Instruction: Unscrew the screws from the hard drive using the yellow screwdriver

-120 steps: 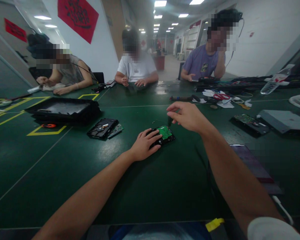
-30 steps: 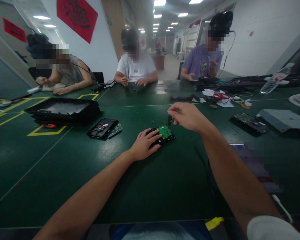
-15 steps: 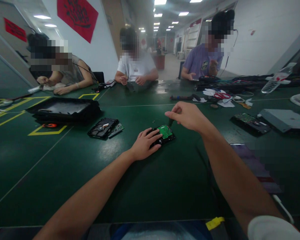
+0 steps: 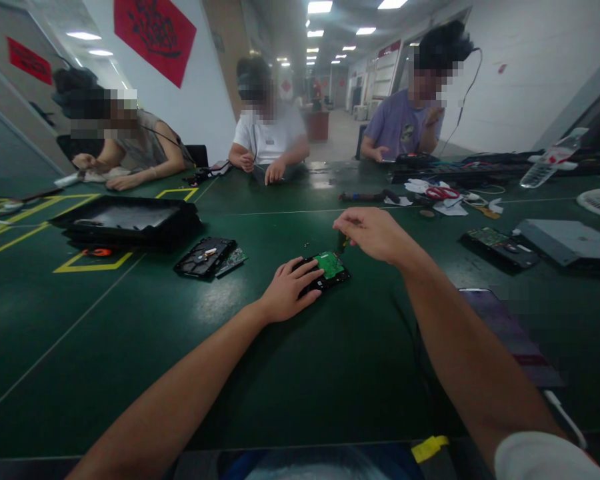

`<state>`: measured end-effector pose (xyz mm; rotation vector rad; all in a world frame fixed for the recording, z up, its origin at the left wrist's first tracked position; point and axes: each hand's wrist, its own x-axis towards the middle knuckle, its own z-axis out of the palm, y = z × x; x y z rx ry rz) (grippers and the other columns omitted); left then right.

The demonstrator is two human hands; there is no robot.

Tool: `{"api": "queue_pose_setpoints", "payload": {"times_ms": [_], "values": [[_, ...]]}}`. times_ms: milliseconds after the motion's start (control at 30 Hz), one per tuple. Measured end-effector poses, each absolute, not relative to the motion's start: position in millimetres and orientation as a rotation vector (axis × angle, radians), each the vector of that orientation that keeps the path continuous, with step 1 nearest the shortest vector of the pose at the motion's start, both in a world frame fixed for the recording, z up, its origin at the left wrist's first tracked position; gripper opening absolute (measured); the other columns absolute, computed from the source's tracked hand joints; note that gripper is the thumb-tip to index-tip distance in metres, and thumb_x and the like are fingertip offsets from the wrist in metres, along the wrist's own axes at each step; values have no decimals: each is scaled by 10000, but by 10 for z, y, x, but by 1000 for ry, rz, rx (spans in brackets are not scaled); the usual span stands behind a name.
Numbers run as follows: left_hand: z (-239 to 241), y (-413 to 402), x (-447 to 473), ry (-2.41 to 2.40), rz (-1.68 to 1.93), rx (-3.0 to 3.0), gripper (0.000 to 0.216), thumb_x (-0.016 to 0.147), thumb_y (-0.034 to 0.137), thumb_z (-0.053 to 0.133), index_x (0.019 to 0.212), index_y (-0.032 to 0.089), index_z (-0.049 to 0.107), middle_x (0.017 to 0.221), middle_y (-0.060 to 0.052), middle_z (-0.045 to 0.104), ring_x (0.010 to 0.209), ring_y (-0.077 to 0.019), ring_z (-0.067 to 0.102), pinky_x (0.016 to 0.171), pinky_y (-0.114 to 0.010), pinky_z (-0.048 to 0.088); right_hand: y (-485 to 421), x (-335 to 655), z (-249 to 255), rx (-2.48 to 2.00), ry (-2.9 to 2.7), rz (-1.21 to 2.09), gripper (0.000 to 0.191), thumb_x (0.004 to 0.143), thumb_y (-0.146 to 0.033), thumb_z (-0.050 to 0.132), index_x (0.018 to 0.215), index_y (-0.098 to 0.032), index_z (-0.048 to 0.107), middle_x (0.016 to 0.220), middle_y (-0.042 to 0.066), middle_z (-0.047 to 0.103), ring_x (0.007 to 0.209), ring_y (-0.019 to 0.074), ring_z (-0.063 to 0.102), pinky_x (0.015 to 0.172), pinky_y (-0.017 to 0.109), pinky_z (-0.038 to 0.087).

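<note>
Computer drive, black and rectangular (image 4: 336, 279), lies flat on the dark green bench (image 4: 305, 380), a bright green circuit board (image 4: 333, 264) on its upper face. The left hand (image 4: 294, 291) spreads open across its left part, fingers flat on top, gripping nothing. The right hand (image 4: 373, 233) pinches a dark hand tool with yellow marks (image 4: 342, 240) above the far right corner; whether its tip touches cannot be told. Tiny pieces (image 4: 307, 245) lie just beyond the drive. Well to the left sits an opened black drive case (image 4: 205, 257), a loose grey-green circuit board (image 4: 231, 263) beside it, near stacked black plastic trays (image 4: 125, 223).
</note>
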<state>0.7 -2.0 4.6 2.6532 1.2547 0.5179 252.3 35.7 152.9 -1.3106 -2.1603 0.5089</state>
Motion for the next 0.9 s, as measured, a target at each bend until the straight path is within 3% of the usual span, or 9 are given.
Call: {"api": "queue_pose_setpoints", "payload": {"times_ms": [167, 367, 500, 633, 800, 900], "values": [[56, -23, 9, 1253, 512, 2663, 583, 1054, 531, 544, 1600, 332, 498, 1711, -23, 406, 1576, -405, 279, 1235, -656, 307, 336, 2524, 1549, -1479, -2078, 372, 404, 943, -584, 712, 864, -187, 713, 860, 88, 766, 679, 202, 675, 681, 332, 484], [43, -17, 7, 1254, 521, 2654, 584, 1051, 537, 548, 1600, 346, 498, 1706, -29, 413, 1578, -406, 282, 1236, -654, 306, 319, 2518, 1548, -1304, -2133, 502, 214, 1006, -385, 646, 979, -200, 751, 836, 34, 765, 637, 159, 686, 696, 296, 483], [28, -14, 4, 1254, 528, 2658, 585, 1051, 529, 552, 1603, 346, 494, 1701, -29, 421, 1577, -401, 284, 1239, -651, 302, 339, 2504, 1535, -1258, -2152, 577, 258, 1046, -334, 556, 1036, -217, 786, 846, 37, 770, 699, 175, 702, 706, 296, 484], [32, -14, 5, 1255, 523, 2664, 588, 1052, 531, 546, 1603, 332, 496, 1703, -24, 420, 1572, -401, 290, 1241, -643, 304, 355, 2515, 1530, -1321, -2159, 494, 256, 1035, -354, 582, 1006, -203, 786, 898, 62, 784, 718, 192, 700, 709, 312, 488], [47, -19, 4, 1254, 522, 2654, 588, 1052, 534, 546, 1606, 344, 490, 1707, -27, 412, 1576, -404, 282, 1237, -655, 301, 333, 2539, 1552, -1458, -2061, 357, 339, 948, -520, 721, 911, -183, 734, 897, 93, 786, 698, 209, 701, 699, 333, 503], [42, -17, 3, 1254, 514, 2653, 592, 1052, 532, 546, 1610, 346, 483, 1709, -26, 409, 1578, -404, 277, 1238, -655, 298, 320, 2530, 1561, -1433, -2076, 417, 267, 970, -450, 709, 941, -185, 729, 861, 66, 780, 642, 185, 702, 719, 331, 516]]}}
